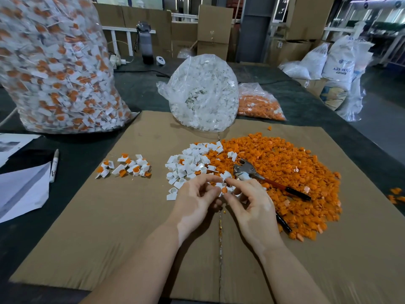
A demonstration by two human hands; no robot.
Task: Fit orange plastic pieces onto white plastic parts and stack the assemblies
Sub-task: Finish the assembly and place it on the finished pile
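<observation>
On the flat brown cardboard sheet (pixel 131 216) covering the counter, both hands, left (pixel 195 200) and right (pixel 249 207), pinch a small white plastic part with an orange insert (pixel 224 189) near the loose orange plastic pile (pixel 285 172).

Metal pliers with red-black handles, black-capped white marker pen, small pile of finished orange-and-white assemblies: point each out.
metal pliers with red-black handles (pixel 245 170): head view, on the steel head.
black-capped white marker pen (pixel 54 166): head view, mid-barrel.
small pile of finished orange-and-white assemblies (pixel 125 166): head view, pile centre.
</observation>
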